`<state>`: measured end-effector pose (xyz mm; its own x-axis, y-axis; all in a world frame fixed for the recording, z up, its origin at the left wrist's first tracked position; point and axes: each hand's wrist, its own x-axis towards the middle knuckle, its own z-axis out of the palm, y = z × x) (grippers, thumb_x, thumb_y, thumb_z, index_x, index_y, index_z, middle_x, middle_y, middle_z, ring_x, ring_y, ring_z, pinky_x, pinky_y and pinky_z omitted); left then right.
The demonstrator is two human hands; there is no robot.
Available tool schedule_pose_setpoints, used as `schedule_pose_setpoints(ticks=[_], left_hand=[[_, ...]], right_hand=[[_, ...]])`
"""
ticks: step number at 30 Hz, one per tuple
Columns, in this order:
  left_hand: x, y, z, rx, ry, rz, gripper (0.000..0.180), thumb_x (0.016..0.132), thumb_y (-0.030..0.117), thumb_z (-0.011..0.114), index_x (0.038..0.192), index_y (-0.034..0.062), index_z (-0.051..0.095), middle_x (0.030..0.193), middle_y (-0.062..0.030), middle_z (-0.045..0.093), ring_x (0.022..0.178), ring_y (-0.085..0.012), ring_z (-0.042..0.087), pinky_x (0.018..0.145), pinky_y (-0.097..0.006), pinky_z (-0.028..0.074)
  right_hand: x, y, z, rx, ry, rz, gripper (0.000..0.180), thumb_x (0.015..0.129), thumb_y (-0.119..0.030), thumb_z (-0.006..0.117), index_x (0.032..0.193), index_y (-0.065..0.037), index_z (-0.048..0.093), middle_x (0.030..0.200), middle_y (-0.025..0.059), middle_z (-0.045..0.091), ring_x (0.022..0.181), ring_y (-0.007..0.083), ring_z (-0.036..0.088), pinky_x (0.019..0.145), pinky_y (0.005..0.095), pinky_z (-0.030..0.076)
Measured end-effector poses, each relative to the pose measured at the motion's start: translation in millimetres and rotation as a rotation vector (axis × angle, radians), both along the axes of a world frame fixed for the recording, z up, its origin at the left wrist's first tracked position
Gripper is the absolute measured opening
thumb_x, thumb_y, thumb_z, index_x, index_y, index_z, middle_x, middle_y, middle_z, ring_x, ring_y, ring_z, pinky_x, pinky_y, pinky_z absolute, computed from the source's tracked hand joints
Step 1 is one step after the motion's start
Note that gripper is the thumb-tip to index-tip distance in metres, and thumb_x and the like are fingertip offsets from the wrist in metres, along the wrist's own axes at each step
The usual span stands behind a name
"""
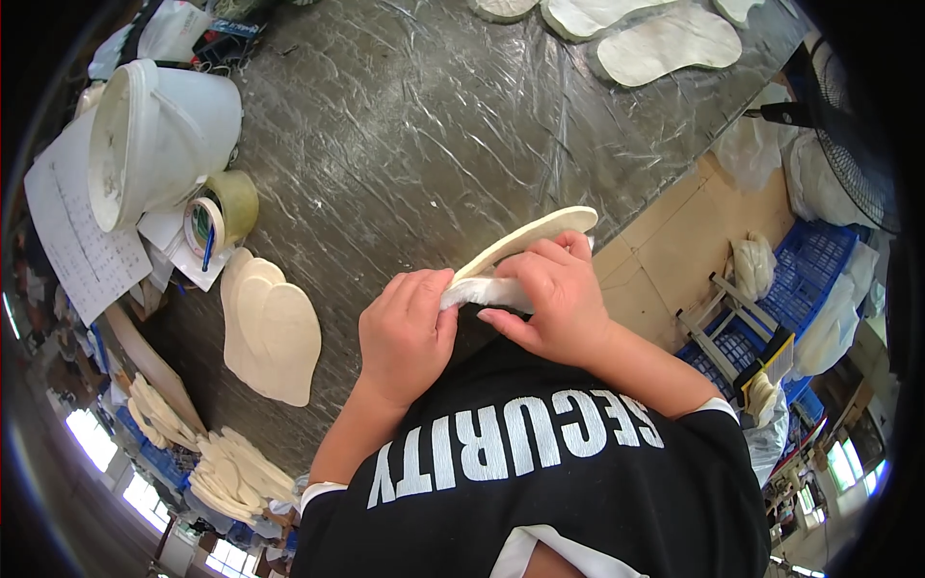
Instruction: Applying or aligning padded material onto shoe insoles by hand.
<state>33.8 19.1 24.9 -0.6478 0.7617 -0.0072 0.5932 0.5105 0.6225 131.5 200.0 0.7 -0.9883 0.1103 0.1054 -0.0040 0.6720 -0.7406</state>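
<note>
Between my two hands, at the table's near edge, is a cream shoe insole [528, 233], tilted up on its side. A strip of white fabric [489, 291] runs along its near side and is bunched between my fingers. My left hand [407, 323] is closed, pinching the left end of the insole and the fabric. Toward the other end, my right hand [554, 297] grips the insole's edge with curled fingers, its thumb pointing left under the fabric. The insole's underside and my right fingertips are partly hidden. A small stack of cream insoles [275, 332] lies to the left.
The dark table [385, 125] has a wrinkled clear plastic cover. White-covered insoles [670, 46] lie at its far right. On the left stand a white bucket [193, 120], tape rolls [234, 204] and a written sheet [82, 226]. Right, beyond the edge, are blue crates [814, 265] and a fan [838, 106].
</note>
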Motion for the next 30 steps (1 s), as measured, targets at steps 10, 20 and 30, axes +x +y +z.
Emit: schedule_pose_setpoints(ticks=[10,20,30], left_hand=[[-3,7,2,-0.059,-0.013,-0.060,0.042,0.066,0.002,0.068,0.107,0.0034,0.061,0.094,-0.0112,0.063,0.081,-0.0295,0.062,0.068,-0.039,0.052],[-6,7,-1,0.038,-0.130,-0.018,0.026,0.077,0.012,0.071,0.099,0.0015,0.064,0.091,-0.0119,0.064,0.080,-0.0305,0.063,0.067,-0.038,0.052],[-3,6,-4,0.013,-0.085,0.000,0.028,0.073,0.007,0.072,0.101,0.0029,0.065,0.091,-0.0113,0.065,0.080,-0.0298,0.063,0.068,-0.039,0.052]], right_hand=[[-7,-3,5,-0.038,-0.130,-0.043,0.016,0.069,-0.015,0.075,0.081,-0.014,0.063,0.082,-0.0005,0.060,0.083,0.0207,0.059,0.081,0.0432,0.036],[-5,-4,2,-0.068,-0.032,-0.101,0.014,0.068,-0.011,0.072,0.074,-0.013,0.059,0.087,-0.0013,0.060,0.080,0.0196,0.059,0.082,0.0458,0.036],[-2,-5,-8,-0.077,-0.023,-0.031,0.018,0.069,-0.014,0.074,0.072,-0.011,0.056,0.081,-0.0002,0.061,0.076,0.0206,0.059,0.083,0.0459,0.037]])
